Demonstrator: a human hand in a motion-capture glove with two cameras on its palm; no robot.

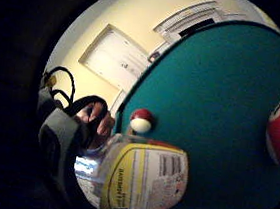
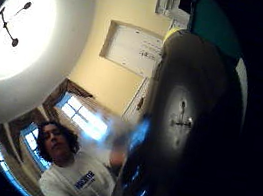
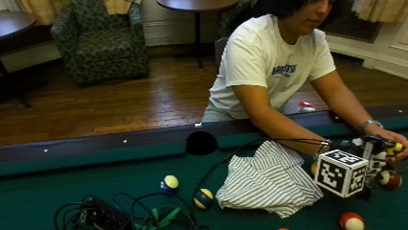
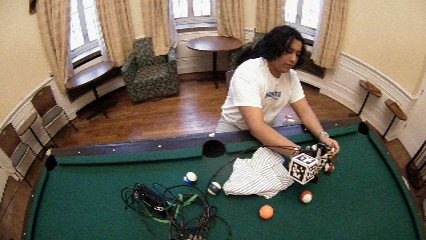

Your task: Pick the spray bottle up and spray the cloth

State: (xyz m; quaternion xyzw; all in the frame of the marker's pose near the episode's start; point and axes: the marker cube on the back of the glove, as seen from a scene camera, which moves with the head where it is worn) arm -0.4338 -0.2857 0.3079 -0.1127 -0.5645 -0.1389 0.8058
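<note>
A clear spray bottle [image 1: 142, 182] with a yellow and white label fills the little finger side palm view, close against my gloved right hand [image 3: 357, 146]. The fingers [image 1: 95, 120] curl round its upper part. On the thumb side the bottle's dark side [image 2: 184, 117] lies right at the palm. From outside, the bottle is mostly hidden behind the hand, which is over the green felt [image 3: 76, 187] near the right rail. The person's bare hand [image 3: 395, 148] also reaches in there. The striped white cloth [image 3: 267, 182] lies crumpled on the felt just left of my hand.
Billiard balls lie around: a red and white one [image 3: 352, 221], a dark red one [image 3: 389, 179] by the hand, two striped ones [image 3: 169, 182] [image 3: 203, 198] left of the cloth, an orange one [image 4: 266, 212]. A cable tangle [image 3: 115, 215] lies front left. A pocket [image 3: 201, 143] sits in the far rail.
</note>
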